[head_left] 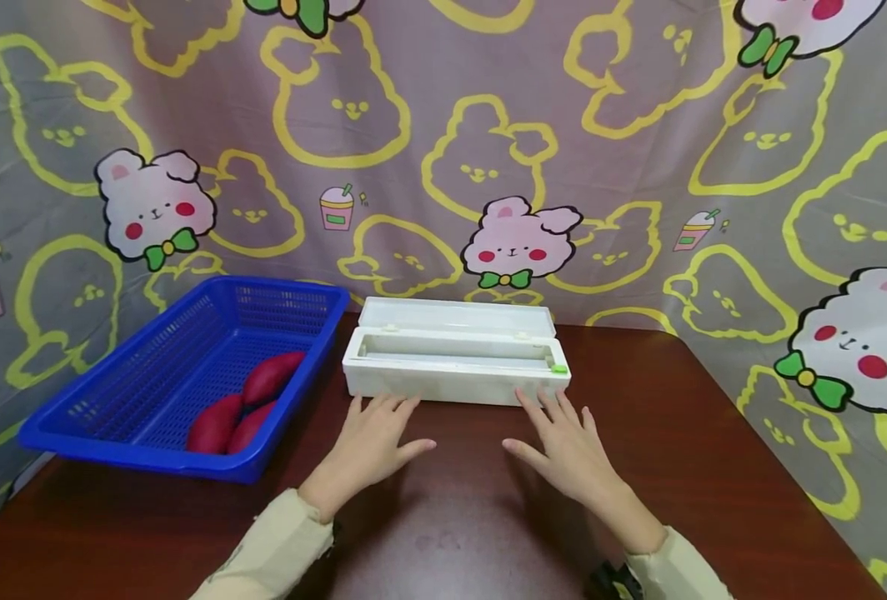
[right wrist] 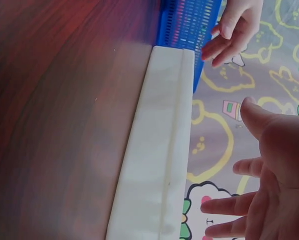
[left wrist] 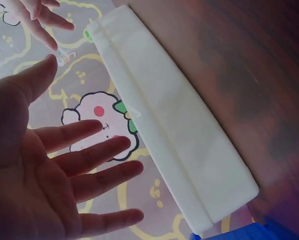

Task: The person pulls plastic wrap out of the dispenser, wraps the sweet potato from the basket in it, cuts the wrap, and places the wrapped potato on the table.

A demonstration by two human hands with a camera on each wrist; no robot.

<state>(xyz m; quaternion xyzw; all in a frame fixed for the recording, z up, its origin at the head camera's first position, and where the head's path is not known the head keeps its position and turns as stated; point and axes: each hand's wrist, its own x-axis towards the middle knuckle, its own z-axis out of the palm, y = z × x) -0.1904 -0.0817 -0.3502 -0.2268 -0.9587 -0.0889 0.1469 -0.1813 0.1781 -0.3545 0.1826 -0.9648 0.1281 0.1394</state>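
A long white box (head_left: 458, 387) lies near the back edge of the brown counter (head_left: 443, 517), about midway between the counter's left and right edges, with its long side roughly parallel to the back edge. Its lid (head_left: 455, 317) stands tilted back along the rear, showing a long recess inside, and a small green piece (head_left: 559, 369) sits at the right end of its rim.

The left hand (head_left: 374, 442) and the right hand (head_left: 567, 446) are held well apart, one toward each end of the box's front side, thumbs pointing toward each other and fingers spread; neither holds anything. Both wrist views show the fingertips near the box, but whether any of them touches it I cannot tell. Pale sleeves (head_left: 271, 542) cover both forearms, and a dark band (head_left: 616, 581) shows at the right wrist.

A blue basket (head_left: 139, 456) with slotted sides stands along the counter's left edge, toward the back left corner, just beside the box. Three dark red, rounded pieces (head_left: 214, 423) lie together in its front right corner. Beyond the back edge hangs a grey curtain (head_left: 623, 171) printed with yellow outlines, white rabbit faces and drink cups.
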